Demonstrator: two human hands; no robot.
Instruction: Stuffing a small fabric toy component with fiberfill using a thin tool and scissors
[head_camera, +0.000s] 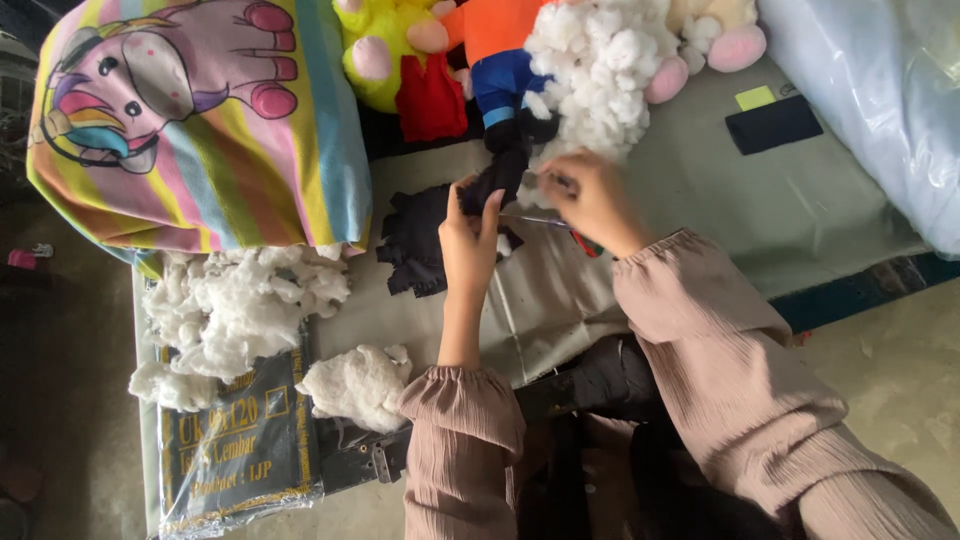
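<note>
Holding a black fabric piece (495, 180) upright over the table (800, 200), the left hand (468, 240) is clamped round it while the right hand (590, 200) pinches a thin rod (535, 219) beside it. White stuffing (600, 55) lies just behind (more sits at the left). Judging by this, feeding small tufts and keeping the opening pinched firm would work best.

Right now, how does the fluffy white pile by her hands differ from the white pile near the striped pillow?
The stuffing by the hands sits at the far table edge among plush toys, beside the right hand; the stuffing below the striped pillow lies apart from both hands. The first is a rounded mound; the second spreads flatter, partly over a dark plastic packet. Both are loose white fibre.
</note>
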